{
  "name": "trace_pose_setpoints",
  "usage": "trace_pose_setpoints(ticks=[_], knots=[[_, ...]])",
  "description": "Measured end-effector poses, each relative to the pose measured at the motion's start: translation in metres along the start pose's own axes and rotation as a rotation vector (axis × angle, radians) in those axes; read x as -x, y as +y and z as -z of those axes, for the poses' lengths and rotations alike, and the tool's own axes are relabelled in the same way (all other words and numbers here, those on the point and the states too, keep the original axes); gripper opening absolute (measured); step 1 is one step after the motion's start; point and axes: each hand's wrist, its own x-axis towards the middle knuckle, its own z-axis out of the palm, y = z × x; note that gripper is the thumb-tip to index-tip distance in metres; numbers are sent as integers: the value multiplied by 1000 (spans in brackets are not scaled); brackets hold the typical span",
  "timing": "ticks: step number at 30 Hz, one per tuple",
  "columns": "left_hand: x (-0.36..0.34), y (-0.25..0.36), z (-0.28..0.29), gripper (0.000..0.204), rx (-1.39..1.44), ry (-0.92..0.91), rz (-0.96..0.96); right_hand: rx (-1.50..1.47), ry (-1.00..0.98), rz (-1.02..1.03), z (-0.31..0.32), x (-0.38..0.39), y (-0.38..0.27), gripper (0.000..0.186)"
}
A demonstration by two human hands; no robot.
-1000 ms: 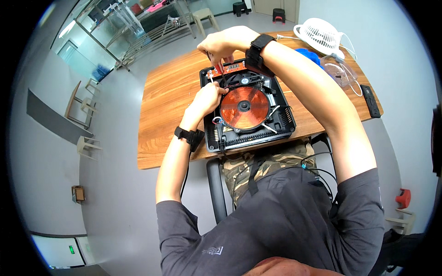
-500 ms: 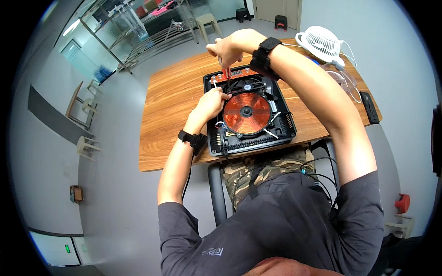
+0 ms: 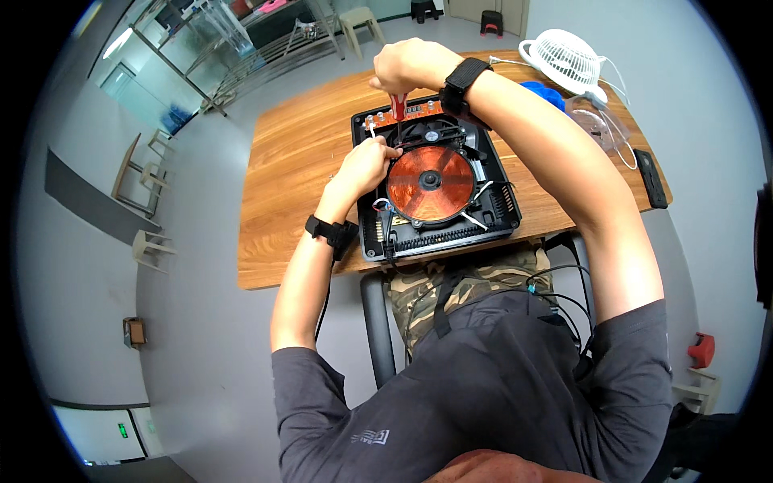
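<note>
My right hand (image 3: 407,66) is wrapped around the red-and-white handle of a screwdriver (image 3: 398,107). The screwdriver stands nearly upright, its dark shaft pointing down beside the black fan of an opened induction cooker (image 3: 373,231). A round copper coil (image 3: 442,201) fills the middle of the cooker. At the coil's upper left edge my left hand (image 3: 367,167) is closed, thumb and index finger close to the screwdriver's lower end. What those fingers pinch, if anything, is too small to make out. An orange circuit board (image 3: 386,119) runs along the cooker's far side.
The cooker lies on a wooden table (image 3: 282,177). At the table's far right are a white fan (image 3: 560,60), a blue thing (image 3: 545,92), a clear plastic piece (image 3: 596,121) and a black bar-shaped object (image 3: 649,179). Loose white leads (image 3: 475,220) stick out near the coil.
My right hand has turned a little on the screwdriver handle, its fingers more curled in. The left hand keeps its place by the coil. The whole view has shifted slightly.
</note>
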Motion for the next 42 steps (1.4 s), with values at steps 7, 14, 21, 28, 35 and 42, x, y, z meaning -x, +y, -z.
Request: trace_pose_setpoints(ticks=[7,14,21,28,35,42], knots=[[2,7,5,27,-5,-53,88,-312,-180,178,-3,-11,18,43],[2,11,5,26,2,-47,72,-258,-135,-4,4,-3,-2,33],[1,4,4,24,-5,-30,51,-132,-86,-54,4,-5,0,43],[1,4,2,23,15,-32,73,-291,-183,93,-3,-11,16,27],[2,6,0,25,7,-23,37,-202,-59,-28,-11,-6,1,41],[-1,4,3,23,6,2,13,-44,-226,13,6,-10,-4,49]])
